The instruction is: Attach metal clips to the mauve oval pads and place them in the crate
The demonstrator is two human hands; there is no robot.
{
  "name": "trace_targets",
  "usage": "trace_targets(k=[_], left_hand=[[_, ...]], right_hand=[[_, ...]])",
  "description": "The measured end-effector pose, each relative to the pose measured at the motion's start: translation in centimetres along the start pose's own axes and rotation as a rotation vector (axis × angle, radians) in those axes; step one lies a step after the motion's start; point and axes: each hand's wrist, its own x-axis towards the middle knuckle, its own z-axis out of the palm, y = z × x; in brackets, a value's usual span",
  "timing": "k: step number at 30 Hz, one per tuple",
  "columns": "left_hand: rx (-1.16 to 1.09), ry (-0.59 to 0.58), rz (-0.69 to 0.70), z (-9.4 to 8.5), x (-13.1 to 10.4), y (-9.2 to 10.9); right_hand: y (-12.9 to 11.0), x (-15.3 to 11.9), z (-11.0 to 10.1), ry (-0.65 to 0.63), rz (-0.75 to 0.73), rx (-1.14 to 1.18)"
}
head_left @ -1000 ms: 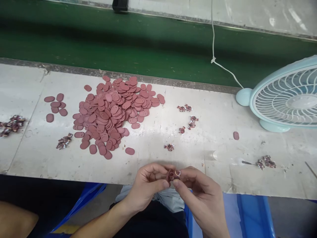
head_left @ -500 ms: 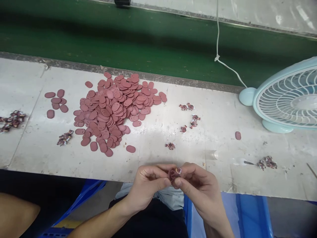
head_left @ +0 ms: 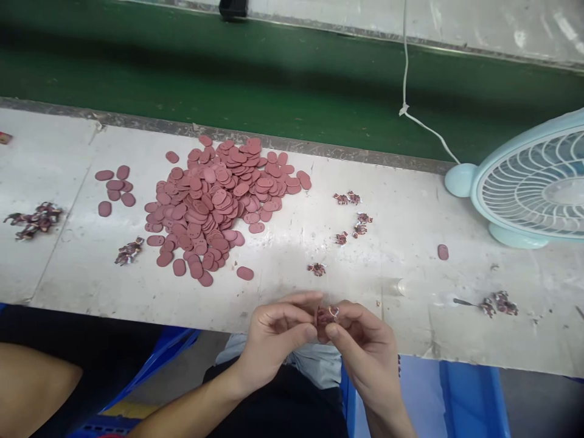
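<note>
Horse-like figurines (head_left: pixel 41 218) lie in a cluster at the far left of the worktable (head_left: pixel 283 267), followed by a few loose oval discs (head_left: pixel 104 208) and a broad heap of maroon discs (head_left: pixel 205 207). At the near edge, your left hand (head_left: pixel 274 337) pinches a small maroon piece (head_left: pixel 325 322) between thumb and fingers, a finger now raised higher behind it. The piece has turned slightly within your grasp over the last second without being released, a sign of adjustment at the fingertips. Its flat side stands nearly edge-on, long axis running roughly toward and away from you; the pale-ringed end points right. Finer detail is hidden by your fingers. Your right hand (head_left: pixel 371 359) grips that end, thumb and fingertips close together. Scattered figurines (head_left: pixel 360 229) lie beyond it, with a fan (head_left: pixel 542 182) at far right.
</note>
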Motion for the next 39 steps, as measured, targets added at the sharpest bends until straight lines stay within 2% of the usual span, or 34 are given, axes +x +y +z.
trace_targets(k=[3,7,9,12,16,20,23,28,31,34,39], left_hand=[[0.367,0.014,0.210,-2.3,-0.2,1.1],[1.146,0.169,0.646,-8.4,0.0,3.6],[1.425,0.230,0.684,-11.1,0.0,4.7],[1.629,0.241,0.542,-13.0,-0.5,5.2],[1.705,0.115,0.427,-11.9,-1.3,3.8],[1.744,-0.123,0.440,-9.4,-0.9,2.3],[1.776,-0.245,0.460,-7.5,0.4,2.0],[1.831,-0.326,0.487,-5.0,2.8,2.8],[1.815,-0.305,0.527,-4.8,4.2,3.6],[1.769,-0.268,0.626,-4.8,6.4,4.5],[1.696,-0.359,0.693,-3.5,10.7,5.6]], right_hand=[[0.9,-0.6,-1.2,0.098,-0.012,0.058],[1.4,-1.7,-4.2,0.272,-0.015,0.071],[1.6,-2.2,-5.4,0.331,-0.006,0.058],[2.0,-2.4,-6.3,0.371,0.028,0.037],[2.5,-2.4,-5.8,0.335,0.041,0.031],[2.5,-3.0,-5.9,0.313,0.031,0.039],[2.7,-4.0,-7.1,0.349,0.036,0.048],[3.7,-7.0,-10.9,0.538,0.058,0.023],[4.3,-9.2,-13.3,0.688,0.008,0.048],[4.8,-11.2,-15.9,0.846,-0.051,0.077],[6.7,-13.1,-21.3,1.093,-0.151,-0.045]])
